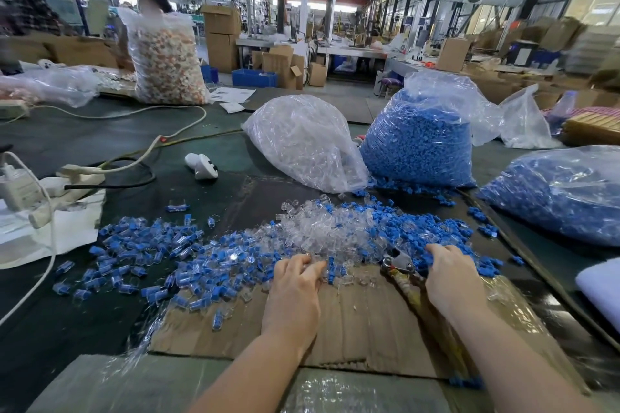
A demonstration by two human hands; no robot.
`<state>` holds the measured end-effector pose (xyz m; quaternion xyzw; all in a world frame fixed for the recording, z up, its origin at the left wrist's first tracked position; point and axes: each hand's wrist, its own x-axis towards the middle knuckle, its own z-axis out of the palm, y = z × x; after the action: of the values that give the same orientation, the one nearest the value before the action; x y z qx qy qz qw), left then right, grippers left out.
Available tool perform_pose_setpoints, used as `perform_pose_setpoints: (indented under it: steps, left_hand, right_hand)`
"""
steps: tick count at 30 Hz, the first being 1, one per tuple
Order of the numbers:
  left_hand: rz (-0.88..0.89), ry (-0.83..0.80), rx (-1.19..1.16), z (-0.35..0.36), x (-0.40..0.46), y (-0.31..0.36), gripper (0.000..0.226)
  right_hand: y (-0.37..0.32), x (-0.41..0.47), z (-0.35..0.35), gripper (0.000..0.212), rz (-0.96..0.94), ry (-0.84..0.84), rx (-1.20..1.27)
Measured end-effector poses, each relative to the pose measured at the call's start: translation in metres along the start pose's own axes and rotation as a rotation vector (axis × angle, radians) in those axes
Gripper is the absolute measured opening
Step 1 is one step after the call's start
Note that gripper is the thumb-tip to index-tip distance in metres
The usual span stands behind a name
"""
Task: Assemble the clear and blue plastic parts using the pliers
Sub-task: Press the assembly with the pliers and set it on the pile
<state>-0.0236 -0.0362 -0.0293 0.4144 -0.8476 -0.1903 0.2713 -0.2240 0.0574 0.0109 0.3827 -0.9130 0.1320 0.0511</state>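
A heap of loose clear parts (322,228) lies in the middle of the table, with loose blue parts (446,231) to its right. Several joined clear-and-blue pieces (147,245) spread out to the left. My left hand (297,282) reaches into the near edge of the clear heap, fingers curled among the parts; what they hold is hidden. My right hand (451,278) lies on the blue parts and grips the pliers (401,263), whose metal jaws point left toward the heap.
A brown cardboard sheet (352,322) lies under my hands. Behind the heap stand a bag of clear parts (302,141) and a bag of blue parts (419,141); another blue bag (563,191) is at right. Power strips and cables (67,178) lie left. A person works behind a large bag (164,60).
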Motion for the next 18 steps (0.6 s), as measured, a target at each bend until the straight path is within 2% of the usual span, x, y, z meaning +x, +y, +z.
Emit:
perform_pose_setpoints:
  steps: [5,13,18]
  left_hand:
    - [0.078,0.034,-0.069,-0.002,-0.001,0.001,0.041]
    - [0.109,0.059,-0.145,-0.006,-0.001,0.004,0.034]
    - [0.105,0.049,-0.186,-0.01,-0.003,0.006,0.035]
  right_hand:
    - [0.005,0.011,0.003,0.061,-0.05,-0.11,-0.064]
    - [0.012,0.016,0.001,0.031,-0.084,-0.029,-0.077]
    - [0.014,0.012,0.001,0.031,-0.061,-0.002,-0.052]
